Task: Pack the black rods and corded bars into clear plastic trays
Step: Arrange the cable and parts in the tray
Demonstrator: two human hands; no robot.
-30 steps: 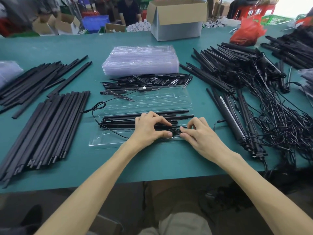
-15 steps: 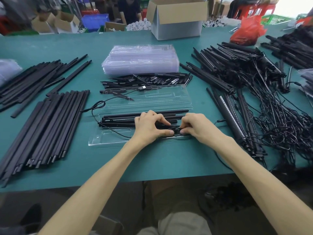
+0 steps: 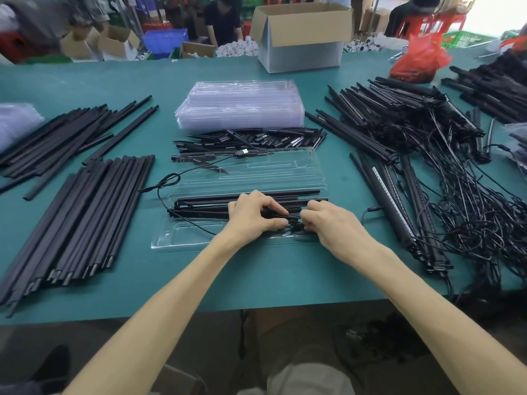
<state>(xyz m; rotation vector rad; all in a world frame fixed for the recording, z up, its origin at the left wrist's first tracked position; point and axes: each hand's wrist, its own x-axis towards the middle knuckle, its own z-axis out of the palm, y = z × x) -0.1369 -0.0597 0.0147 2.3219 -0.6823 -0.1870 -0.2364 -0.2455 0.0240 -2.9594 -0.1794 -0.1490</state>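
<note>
An open clear plastic tray (image 3: 182,240) lies on the green table in front of me. Black bars (image 3: 205,206) lie lengthwise in its near half, and a thin black cord (image 3: 168,181) loops off its left side. My left hand (image 3: 253,215) and my right hand (image 3: 333,223) meet over the tray's near right part. Both pinch a small bundle of black cord (image 3: 293,223) between their fingertips. The tray's far half (image 3: 271,172) holds a USB plug and cable.
Plain black rods (image 3: 77,223) lie in rows at the left. A stack of clear trays (image 3: 242,106) and small black parts (image 3: 256,139) sit behind the open tray. Corded bars with tangled cables (image 3: 427,166) cover the right. A cardboard box (image 3: 302,38) stands at the back.
My right hand has moved left toward my left hand and now closes on the cord bundle. The left hand has stayed in place.
</note>
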